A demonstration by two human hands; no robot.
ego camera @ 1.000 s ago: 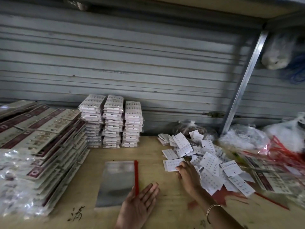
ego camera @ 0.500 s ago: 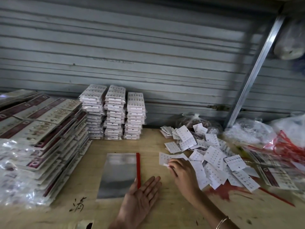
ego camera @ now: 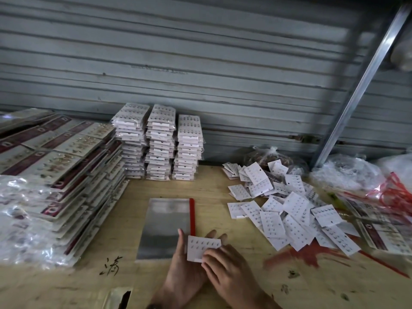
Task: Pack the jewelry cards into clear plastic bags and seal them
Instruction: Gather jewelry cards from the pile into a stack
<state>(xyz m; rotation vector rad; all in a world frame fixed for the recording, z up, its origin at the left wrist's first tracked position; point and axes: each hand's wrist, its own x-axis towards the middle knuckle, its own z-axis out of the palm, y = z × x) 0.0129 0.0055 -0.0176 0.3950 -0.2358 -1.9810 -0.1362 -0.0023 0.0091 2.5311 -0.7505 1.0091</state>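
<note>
Your right hand (ego camera: 229,270) pinches one card (ego camera: 201,246) on your flat, open left hand (ego camera: 186,277), near. One clear bag (ego camera: 167,226) lies just left. Three stacks of bagged cards (ego camera: 160,143) stand far; loose cards (ego camera: 287,215) right.

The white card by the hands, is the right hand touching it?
Touching. The head view shows fingertips of the right hand curled over the lower corner of the card, no gap, while it rests on the left hand.

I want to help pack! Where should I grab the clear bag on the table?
Probably pinch the bag at its right edge, by the red strip, coming from the right. It lies flat on the table, so only an edge lifts, and that strip likely marks the opening.
</note>
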